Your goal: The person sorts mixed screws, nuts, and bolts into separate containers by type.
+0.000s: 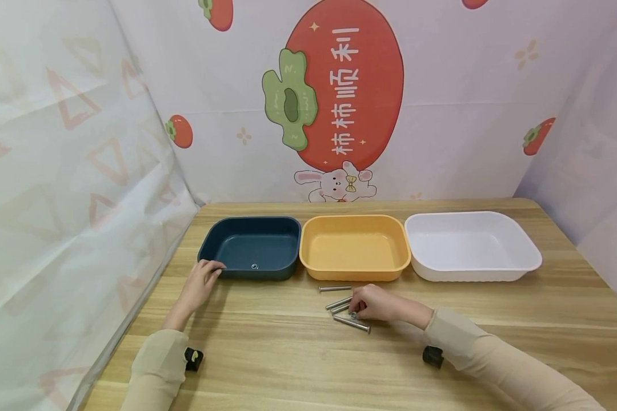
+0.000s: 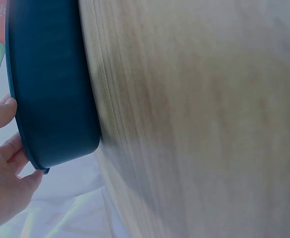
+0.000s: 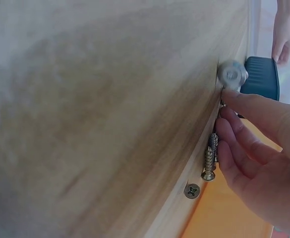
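My left hand (image 1: 199, 282) is at the front left corner of the dark blue tray (image 1: 283, 275), its fingers curled over the rim; in the left wrist view, thumb and fingers (image 2: 5, 115) grip that edge. A small metal nut (image 1: 254, 266) lies inside this tray. On the table before the yellow tray (image 1: 355, 275), my right hand (image 1: 374, 302) pinches a small metal nut (image 1: 353, 314) at its fingertips. Several long metal screws (image 1: 351, 323) lie around those fingers. In the right wrist view, some screws (image 3: 208, 161) are partly hidden behind the fingers.
A white tray (image 1: 475, 275) stands right of the yellow one, all three in a row on the wooden table (image 1: 267, 354). A printed cloth (image 1: 226, 165) hangs behind them. Black wrist cameras (image 1: 433, 357) are on both sleeves.
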A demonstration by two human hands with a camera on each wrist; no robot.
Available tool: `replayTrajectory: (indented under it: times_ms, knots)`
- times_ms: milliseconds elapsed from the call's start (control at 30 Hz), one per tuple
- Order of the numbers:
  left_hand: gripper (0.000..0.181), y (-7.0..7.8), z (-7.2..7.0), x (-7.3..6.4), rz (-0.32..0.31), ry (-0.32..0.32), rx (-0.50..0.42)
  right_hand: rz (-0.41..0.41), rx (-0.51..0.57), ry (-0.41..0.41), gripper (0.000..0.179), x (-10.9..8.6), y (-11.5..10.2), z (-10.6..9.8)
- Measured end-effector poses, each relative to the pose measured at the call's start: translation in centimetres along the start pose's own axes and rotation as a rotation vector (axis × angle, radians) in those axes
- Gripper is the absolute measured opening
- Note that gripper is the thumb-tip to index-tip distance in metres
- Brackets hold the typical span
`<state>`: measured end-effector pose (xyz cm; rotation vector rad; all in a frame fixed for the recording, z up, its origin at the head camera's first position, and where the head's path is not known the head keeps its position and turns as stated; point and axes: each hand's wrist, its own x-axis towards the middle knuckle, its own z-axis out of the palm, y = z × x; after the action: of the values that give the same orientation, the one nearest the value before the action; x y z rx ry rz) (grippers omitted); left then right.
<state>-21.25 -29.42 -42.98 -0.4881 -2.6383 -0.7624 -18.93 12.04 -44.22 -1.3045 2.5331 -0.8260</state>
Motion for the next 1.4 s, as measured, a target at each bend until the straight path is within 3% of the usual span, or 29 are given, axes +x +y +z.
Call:
replayTrajectory:
  times_ms: [667,933,1400]
  knots:
    - [0.011,0.1,-0.1,0.0,-0.019,-0.018,-0.01,0.01,0.083,0.035,0.013,0.2,-0.3,-0.1]
    - [0.01,-0.1,0.0,0.0,0.001,-0.005,-0.006,0.03,0.114,0.044,0.012,0.5,-0.8,-0.4]
    - [0.01,-0.1,0.1,0.0,0.024,0.015,-0.002,-0.005,0.114,0.069,0.011,1.6,-1.3,-0.6]
